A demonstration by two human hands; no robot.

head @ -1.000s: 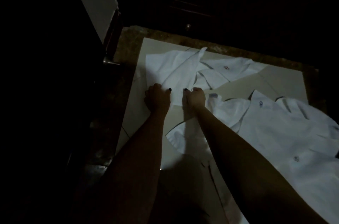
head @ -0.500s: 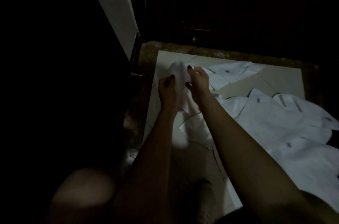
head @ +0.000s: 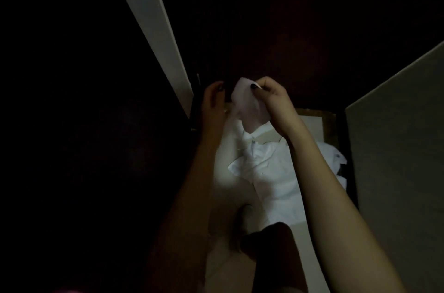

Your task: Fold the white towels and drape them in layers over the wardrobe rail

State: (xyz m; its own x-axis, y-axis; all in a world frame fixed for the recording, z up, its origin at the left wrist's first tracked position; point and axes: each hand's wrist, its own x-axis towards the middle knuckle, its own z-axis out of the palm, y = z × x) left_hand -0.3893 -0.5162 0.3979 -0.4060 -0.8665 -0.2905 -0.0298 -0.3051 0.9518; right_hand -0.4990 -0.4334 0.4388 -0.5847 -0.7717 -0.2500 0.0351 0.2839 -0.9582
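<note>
Long axis of white towel point(head: 249, 107): 12 to 6, hanging.
We noted the right hand point(head: 271, 100) pinching its top corner; the left hand point(head: 213, 105) sat just beside at 9, fingers curled, hold unclear.

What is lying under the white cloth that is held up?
Below the raised cloth, more white cloth lies crumpled on the pale floor. The right arm hides part of it.

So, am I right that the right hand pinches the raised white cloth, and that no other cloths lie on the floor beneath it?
Not quite. The right hand does pinch the raised white cloth, but the head view shows more white cloths lying loose on the pale floor beneath it.
</note>
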